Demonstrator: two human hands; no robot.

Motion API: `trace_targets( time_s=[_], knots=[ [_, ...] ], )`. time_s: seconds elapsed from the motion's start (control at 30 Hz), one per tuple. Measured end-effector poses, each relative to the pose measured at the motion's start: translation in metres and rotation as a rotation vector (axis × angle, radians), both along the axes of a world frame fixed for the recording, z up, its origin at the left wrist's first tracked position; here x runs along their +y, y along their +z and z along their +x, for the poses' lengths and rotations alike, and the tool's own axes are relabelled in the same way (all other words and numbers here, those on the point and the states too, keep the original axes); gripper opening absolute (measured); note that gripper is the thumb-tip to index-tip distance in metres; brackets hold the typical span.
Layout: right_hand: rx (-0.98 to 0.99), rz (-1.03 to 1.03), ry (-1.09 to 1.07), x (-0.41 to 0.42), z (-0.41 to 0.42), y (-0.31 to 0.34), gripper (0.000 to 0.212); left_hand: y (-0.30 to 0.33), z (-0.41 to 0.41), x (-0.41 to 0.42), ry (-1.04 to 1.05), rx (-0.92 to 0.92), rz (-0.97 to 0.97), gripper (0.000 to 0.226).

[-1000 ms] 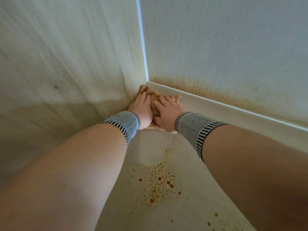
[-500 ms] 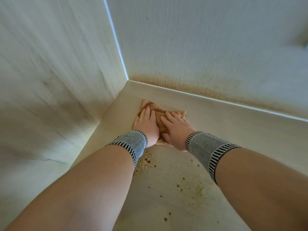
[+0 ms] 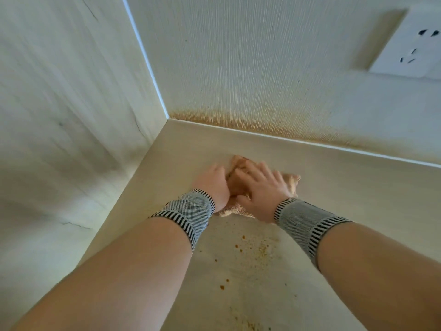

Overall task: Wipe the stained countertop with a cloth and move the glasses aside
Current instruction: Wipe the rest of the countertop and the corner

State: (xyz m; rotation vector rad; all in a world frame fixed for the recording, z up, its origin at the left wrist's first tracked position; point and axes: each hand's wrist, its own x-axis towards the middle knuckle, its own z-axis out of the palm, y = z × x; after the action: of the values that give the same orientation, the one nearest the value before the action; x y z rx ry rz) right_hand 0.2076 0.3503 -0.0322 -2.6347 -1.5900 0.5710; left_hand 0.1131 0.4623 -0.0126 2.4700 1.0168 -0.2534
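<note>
Left hand (image 3: 212, 185) and right hand (image 3: 260, 187) are pressing flat, fingers extended, on the cloth (image 3: 292, 181). Cloth is lying on the counter (image 3: 346, 182) near the corner. Orange spots (image 3: 238, 246) are sitting just behind it.

Our hands blur in motion, so we cannot read the fingers (image 3: 259, 169); they cover most of the cloth (image 3: 292, 180). The socket (image 3: 410, 51) runs off the right edge.

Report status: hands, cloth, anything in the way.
Left hand and right hand pressing the cloth on the countertop. Stain specks remain nearer the body. No glasses in view, nothing in the way.
</note>
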Motion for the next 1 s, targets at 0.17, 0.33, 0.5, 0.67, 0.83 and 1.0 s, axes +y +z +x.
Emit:
trace_targets(
  time_s=[0.17,0.33,0.5,0.67,0.83,1.0],
  knots=[
    [-0.005,-0.113,-0.099,-0.011,0.016,-0.025,0.063,-0.023,-0.007,-0.006,-0.070,0.297,0.040,0.069],
    [-0.025,-0.128,-0.537,-0.036,0.030,-0.019,0.065,-0.030,-0.001,-0.001,-0.116,0.409,0.091,0.088],
    [-0.039,-0.084,-0.126,-0.038,0.010,-0.007,0.055,-0.015,0.010,-0.005,-0.137,0.465,0.117,0.093],
    [-0.214,-0.101,-0.607,-0.080,0.052,-0.011,0.069,-0.017,0.014,-0.003,-0.149,0.529,0.144,0.088],
    [-0.058,-0.098,-0.847,-0.049,0.068,-0.024,0.078,-0.024,0.008,-0.002,-0.130,0.481,0.125,0.091],
    [-0.010,-0.043,-0.221,0.011,0.036,-0.020,0.066,-0.025,0.006,-0.002,-0.119,0.460,0.122,0.092]
  ],
)
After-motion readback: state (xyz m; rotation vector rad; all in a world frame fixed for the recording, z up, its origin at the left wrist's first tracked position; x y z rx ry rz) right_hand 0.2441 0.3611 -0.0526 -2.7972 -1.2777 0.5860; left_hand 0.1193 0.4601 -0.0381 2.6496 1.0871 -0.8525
